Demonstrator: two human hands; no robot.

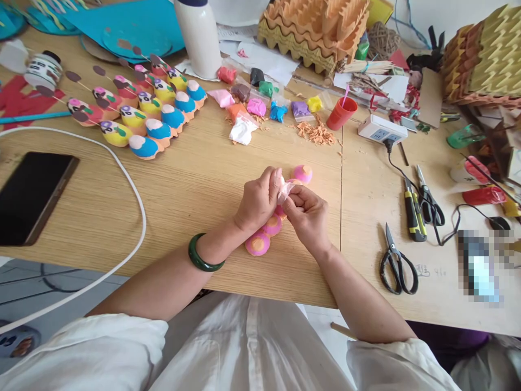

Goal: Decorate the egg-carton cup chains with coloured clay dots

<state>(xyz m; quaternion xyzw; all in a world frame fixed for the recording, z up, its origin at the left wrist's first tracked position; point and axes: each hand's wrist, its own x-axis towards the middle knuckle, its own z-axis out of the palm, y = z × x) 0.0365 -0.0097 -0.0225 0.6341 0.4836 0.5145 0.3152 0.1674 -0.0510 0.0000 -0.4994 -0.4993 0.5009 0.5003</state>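
Between my two hands is a small, pale pink, crumpled bag (286, 190), thin like plastic. My left hand (259, 200) is closed around one side of it, thumb on top. The fingers of my right hand (308, 213) pinch its other side. What the bag contains is mostly hidden by the fingers. Under and just beyond the hands lies a row of pink rounded cups (258, 244) with orange tops, like a strip cut from an egg carton. My hands cover the middle of that row.
Decorated egg-carton strips (157, 117) stand at the back left. Coloured clay packets (256, 106), orange shavings (316, 133) and a red cup (342, 113) sit beyond the hands. Scissors (396, 266), a cutter (414, 212) and a power strip (382, 129) lie right; a phone (35, 195) left.
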